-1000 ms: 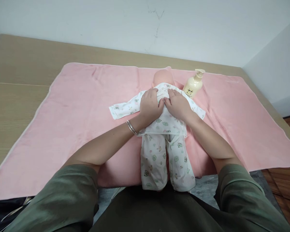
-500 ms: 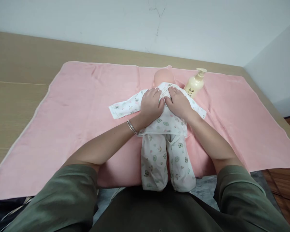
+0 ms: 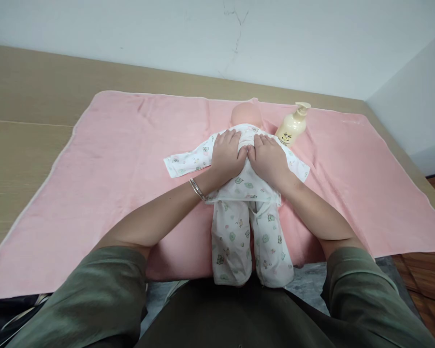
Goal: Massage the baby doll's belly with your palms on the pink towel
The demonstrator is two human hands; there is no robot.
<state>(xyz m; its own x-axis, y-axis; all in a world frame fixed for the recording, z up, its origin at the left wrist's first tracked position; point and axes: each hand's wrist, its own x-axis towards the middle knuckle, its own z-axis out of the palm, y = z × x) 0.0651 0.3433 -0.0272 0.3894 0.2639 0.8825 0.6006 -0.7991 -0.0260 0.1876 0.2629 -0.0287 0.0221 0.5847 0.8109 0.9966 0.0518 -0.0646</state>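
A baby doll (image 3: 246,114) lies face down, its bare head away from me. It wears a white printed shirt (image 3: 249,186) and matching trousers (image 3: 232,241). My left hand (image 3: 228,153) rests flat on the left side of the upper back, a silver bangle on the wrist. On the right side of the back lies my right hand (image 3: 268,157), palm down. Both thumbs touch or nearly touch over the spine. The fingers of both hands are stretched out toward the doll's shoulders, and neither hand holds anything.
A pink blanket (image 3: 130,169) is spread under the doll on a wooden table (image 3: 25,96). A cream pump bottle (image 3: 293,126) leans or lies right of the doll's head. A pale wall (image 3: 166,34) stands behind the table.
My right hand's fingers have shifted slightly outward to the right, and the shirt creases between the hands have smoothed. My left hand is almost unmoved.
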